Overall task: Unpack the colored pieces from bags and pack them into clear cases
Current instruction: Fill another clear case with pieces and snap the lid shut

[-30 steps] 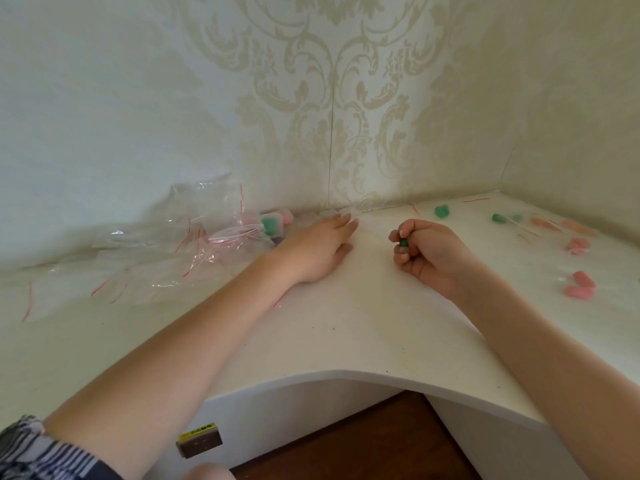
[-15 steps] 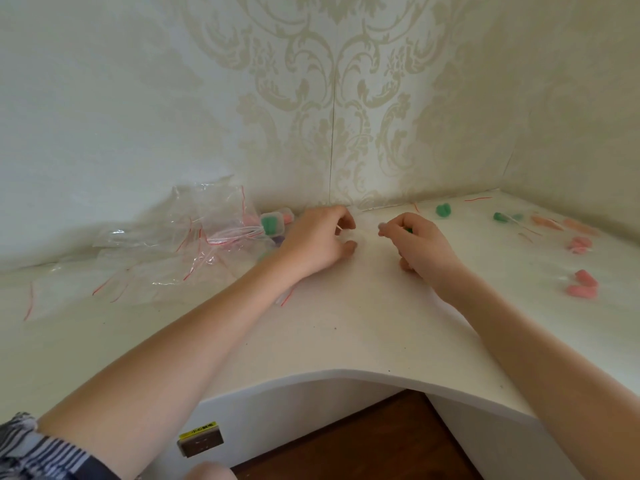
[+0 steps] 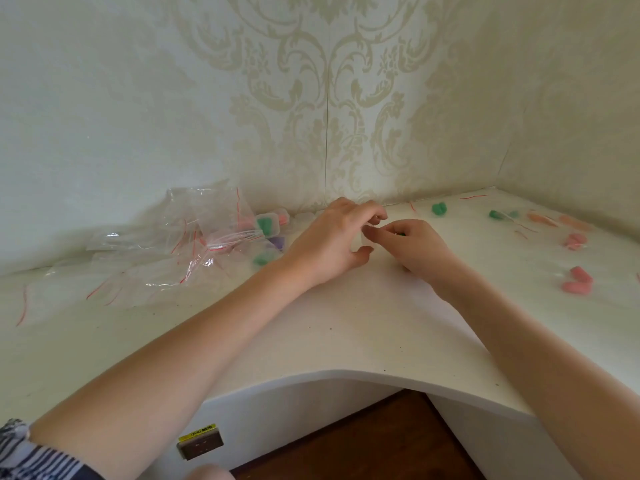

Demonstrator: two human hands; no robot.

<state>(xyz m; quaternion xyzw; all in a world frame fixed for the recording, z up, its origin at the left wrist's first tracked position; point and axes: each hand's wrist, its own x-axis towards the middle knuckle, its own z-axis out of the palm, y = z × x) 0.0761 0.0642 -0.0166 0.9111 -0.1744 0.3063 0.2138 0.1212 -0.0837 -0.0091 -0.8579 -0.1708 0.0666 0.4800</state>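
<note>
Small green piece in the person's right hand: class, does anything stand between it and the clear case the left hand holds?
Nothing visible does. The right hand pinches the small green piece right beside the small clear plastic case that the left hand holds; only the fingers partly hide both.

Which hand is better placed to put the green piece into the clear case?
Right. The right hand already pinches the green piece beside the clear case that the left hand grips.

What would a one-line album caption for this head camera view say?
Two hands meet over a white corner desk, pink pieces right, clear bags left.
</note>
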